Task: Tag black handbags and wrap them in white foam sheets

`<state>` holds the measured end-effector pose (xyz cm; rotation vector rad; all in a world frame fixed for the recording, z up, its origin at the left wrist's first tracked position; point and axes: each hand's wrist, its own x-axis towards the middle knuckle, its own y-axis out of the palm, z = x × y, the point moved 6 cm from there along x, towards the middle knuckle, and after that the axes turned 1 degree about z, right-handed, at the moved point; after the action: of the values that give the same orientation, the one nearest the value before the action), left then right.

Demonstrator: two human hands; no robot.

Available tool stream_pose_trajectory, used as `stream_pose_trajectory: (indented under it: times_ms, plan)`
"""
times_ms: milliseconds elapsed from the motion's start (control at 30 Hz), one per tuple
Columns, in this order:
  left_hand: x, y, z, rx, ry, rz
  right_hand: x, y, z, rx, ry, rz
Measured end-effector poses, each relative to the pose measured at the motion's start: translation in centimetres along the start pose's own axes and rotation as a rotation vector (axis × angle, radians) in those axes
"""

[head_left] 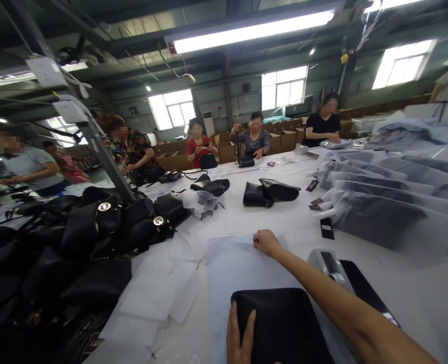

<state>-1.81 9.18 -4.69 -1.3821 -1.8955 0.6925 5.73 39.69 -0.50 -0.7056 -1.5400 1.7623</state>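
Note:
A black handbag [277,323] lies on a pale frosted plastic bag [224,268] at the table's front edge. My left hand [241,333] rests on the handbag's left side, fingers stretched out and apart. Reaching across from the right, my right hand [266,242] is closed at the far edge of the plastic bag, its fingers curled on that edge. To the left of it lie several loose white sheets [155,288], overlapping one another.
Black handbags with gold emblems [106,217] are heaped on the left. Bagged handbags [379,212] with black tags pile up on the right. A grey tape dispenser [326,265] and a phone [367,288] sit by my right forearm. Several co-workers [252,139] are across the table [239,220].

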Motion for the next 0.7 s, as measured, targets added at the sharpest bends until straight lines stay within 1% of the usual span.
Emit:
stream_pose_trajectory:
  times_ms: [233,367,500,700]
  plan:
    - [-0.3,-0.7,-1.4,-0.034,-0.02,0.002,-2.7,-3.4,0.7,0.047,-0.05,-0.113]
    - [-0.4,-0.9,-1.8,-0.018,-0.019,0.012,-3.4,-4.5,1.1,0.052,-0.071,-0.147]
    - [-0.4,-0.8,-1.7,-0.024,-0.019,0.002,-3.4,-4.4,1.5,0.037,-0.106,-0.15]
    - [-0.2,-0.8,-1.5,-0.028,-0.016,-0.001,-2.7,-3.4,1.8,-0.014,-0.151,-0.165]
